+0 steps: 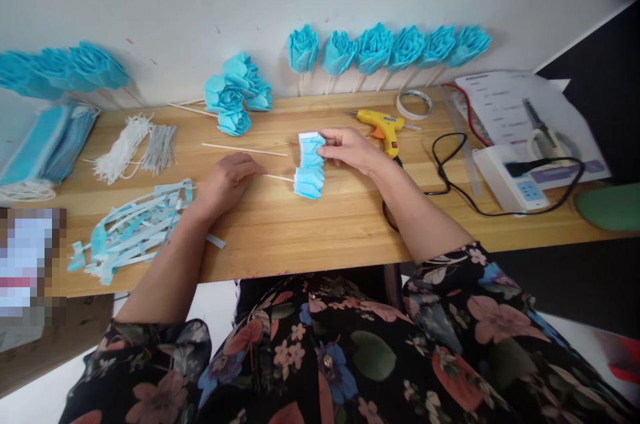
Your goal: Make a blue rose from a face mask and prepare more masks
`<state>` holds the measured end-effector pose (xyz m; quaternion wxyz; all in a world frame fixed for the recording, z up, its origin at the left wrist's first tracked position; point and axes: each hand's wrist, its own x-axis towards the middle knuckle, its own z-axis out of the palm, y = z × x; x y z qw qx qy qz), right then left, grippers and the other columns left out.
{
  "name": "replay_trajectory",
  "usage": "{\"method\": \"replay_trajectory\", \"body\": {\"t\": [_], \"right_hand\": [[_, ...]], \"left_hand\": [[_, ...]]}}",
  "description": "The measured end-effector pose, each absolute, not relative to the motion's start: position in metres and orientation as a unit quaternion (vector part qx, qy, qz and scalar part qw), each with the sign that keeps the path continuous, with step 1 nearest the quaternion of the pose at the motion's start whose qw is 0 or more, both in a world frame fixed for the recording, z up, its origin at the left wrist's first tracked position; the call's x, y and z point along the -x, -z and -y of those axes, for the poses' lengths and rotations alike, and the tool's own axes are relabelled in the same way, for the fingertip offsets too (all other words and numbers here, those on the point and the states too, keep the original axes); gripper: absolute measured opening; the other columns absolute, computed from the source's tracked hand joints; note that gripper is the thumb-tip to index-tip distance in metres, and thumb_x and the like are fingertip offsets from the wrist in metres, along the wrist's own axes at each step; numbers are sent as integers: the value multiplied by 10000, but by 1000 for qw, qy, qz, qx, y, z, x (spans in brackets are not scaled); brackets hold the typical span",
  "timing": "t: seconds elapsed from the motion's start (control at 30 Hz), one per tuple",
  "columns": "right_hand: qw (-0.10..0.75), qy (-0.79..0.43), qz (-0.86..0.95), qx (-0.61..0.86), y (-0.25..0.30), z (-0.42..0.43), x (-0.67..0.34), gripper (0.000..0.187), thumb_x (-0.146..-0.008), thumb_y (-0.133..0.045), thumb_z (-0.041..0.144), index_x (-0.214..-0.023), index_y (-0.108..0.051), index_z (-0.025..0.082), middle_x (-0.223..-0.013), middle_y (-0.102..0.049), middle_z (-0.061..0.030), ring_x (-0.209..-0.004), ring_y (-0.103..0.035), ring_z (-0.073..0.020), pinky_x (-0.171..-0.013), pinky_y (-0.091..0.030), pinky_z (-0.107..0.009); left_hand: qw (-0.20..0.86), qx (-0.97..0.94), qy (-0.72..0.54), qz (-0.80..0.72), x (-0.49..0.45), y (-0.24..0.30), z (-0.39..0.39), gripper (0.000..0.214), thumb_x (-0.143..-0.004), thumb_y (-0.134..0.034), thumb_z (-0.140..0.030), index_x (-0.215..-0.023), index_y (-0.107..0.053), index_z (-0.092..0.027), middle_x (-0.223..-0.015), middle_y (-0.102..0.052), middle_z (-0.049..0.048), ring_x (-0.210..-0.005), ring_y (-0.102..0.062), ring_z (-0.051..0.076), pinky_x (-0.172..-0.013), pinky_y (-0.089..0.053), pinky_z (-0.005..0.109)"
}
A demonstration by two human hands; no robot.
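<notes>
My left hand [231, 181] is closed on one end of a thin wooden stick [280, 178]. The stick's far end meets the lower part of a pleated blue face-mask strip [310, 183] with a white edge at its top. My right hand [350, 148] pinches the upper part of this strip between thumb and fingers. The strip bends down to the stick's tip, and whether it is glued there I cannot tell. Just above my left hand, another wooden stick [245, 149] lies on the table. A yellow glue gun [383, 127] lies right of my right hand.
Blue paper-like flowers [375, 47] on sticks lean along the wall, and more blue flowers [225, 94] lie nearer. At left are stacked masks [55, 141], white ear loops [125, 147], metal strips [159, 147] and cut scraps [135, 231]. Tape [414, 105], scissors [543, 131] and a power strip [515, 181] with a cable sit right.
</notes>
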<state>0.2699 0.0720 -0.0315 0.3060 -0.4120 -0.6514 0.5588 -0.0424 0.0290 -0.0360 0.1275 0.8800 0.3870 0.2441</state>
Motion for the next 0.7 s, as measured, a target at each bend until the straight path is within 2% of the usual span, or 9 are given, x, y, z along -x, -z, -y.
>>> {"method": "replay_trajectory", "body": {"t": [0.2,0.7], "right_hand": [[304,-576,646,398,26,-69,-266,205,-789,-704,278,-958,-676,166,-701,-578,29,-594,-472,-92,-457,-322,-201],[300,-585,636,404,21,-65,-262,449,-785,-710,269,-1221,-690,165,-800,-660,10,-607,-492,-91,-450,-312,-208]], "left_hand": [[119,-879,-241,-394,43,35,-29,295,-973,-447,-181,-970,-741,-173,-935,-717,87,-887,-659,212,-813,-526,340],[119,-877,-226,-408,45,35,-29,336,-1011,-417,-270,-975,-743,-197,-900,-717,85,-875,-656,213,-809,-516,347]]}}
